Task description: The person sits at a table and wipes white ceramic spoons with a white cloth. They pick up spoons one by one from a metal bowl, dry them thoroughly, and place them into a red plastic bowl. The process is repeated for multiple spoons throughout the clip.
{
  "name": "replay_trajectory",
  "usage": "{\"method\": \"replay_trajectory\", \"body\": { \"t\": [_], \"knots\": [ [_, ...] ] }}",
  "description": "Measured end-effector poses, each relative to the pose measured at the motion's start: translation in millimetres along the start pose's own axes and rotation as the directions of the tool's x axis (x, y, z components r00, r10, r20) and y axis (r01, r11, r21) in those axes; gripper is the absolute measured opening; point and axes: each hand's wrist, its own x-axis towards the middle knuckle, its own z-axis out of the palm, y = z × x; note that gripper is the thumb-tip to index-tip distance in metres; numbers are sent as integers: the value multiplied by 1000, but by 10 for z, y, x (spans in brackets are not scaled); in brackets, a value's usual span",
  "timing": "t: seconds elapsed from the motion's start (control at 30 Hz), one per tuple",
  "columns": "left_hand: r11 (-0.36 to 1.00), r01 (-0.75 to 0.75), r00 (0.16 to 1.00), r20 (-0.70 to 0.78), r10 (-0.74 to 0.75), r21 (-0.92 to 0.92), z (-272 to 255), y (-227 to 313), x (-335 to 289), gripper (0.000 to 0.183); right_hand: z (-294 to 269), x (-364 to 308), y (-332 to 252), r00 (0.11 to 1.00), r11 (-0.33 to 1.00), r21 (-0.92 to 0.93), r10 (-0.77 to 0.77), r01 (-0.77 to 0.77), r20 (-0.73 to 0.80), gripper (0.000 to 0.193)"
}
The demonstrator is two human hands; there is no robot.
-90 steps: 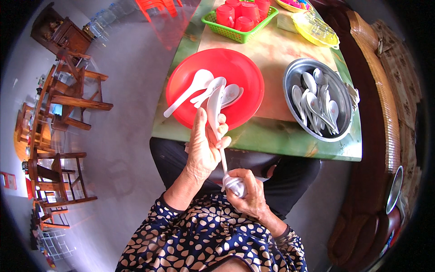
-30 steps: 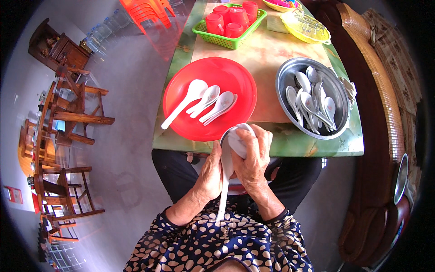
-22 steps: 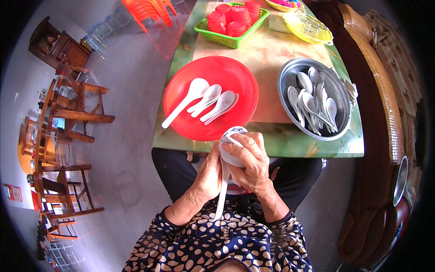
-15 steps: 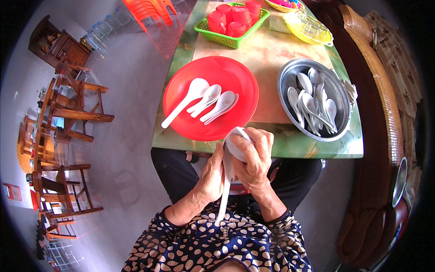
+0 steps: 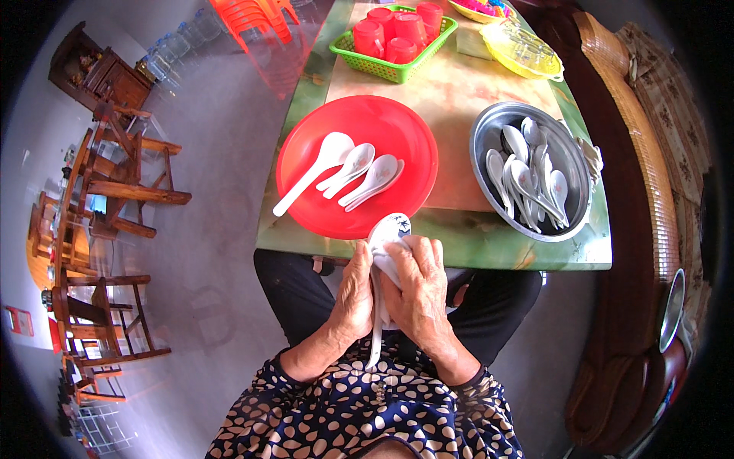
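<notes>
In front of the table's near edge, my left hand (image 5: 352, 294) is closed on a white ceramic ladle (image 5: 394, 222) with a dark leaf pattern in its bowl. The ladle's bowl points away from me and its handle hangs down toward my lap. Pressed against the ladle just below the bowl is a white cloth (image 5: 388, 265), gripped by my right hand (image 5: 420, 287). Just beyond, a red plate (image 5: 405, 126) carries another white ladle (image 5: 333, 149) and several white soup spoons (image 5: 378, 174). To the right, a grey metal basin (image 5: 489, 122) holds many metal and white spoons (image 5: 523, 174).
Farther back on the green-edged table (image 5: 489, 254) stand a green basket (image 5: 397, 71) of red cups (image 5: 369, 38) and a yellow basket (image 5: 527, 65) with clear glassware. Wooden chairs (image 5: 138, 191) stand left, a long wooden bench (image 5: 642, 138) right.
My right hand has slid down from the ladle's bowl with the cloth, uncovering its patterned inside. My left hand keeps its hold.
</notes>
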Motion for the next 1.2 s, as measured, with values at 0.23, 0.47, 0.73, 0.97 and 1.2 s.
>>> {"method": "replay_trajectory", "body": {
  "t": [0.23, 0.47, 0.73, 0.97, 1.2],
  "knots": [
    [994, 45, 995, 91, -36, -100, -69, 6, 5, 56, -64, 85, 67, 994, 988, 120, -107, 102, 38, 40],
    [993, 64, 992, 114, -52, -102, 10, -10, -23, 58, 131, 193, 65, 937, 997, 16, -59, 69, -343, 44],
    [985, 142, 989, 45, -138, -99, -63, -22, -13, 61, 93, 129, 70, 990, 987, 144, -49, 68, -135, 39],
    [989, 81, 995, 72, -72, -122, -139, -17, -17, 58, -91, 31, 127, 973, 965, 229, -169, 130, 160, 42],
    [999, -45, 983, 176, 48, -23, 16, -17, -9, 58, 131, 127, 128, 952, 992, 31, -110, 124, -285, 43]
  ]
}}
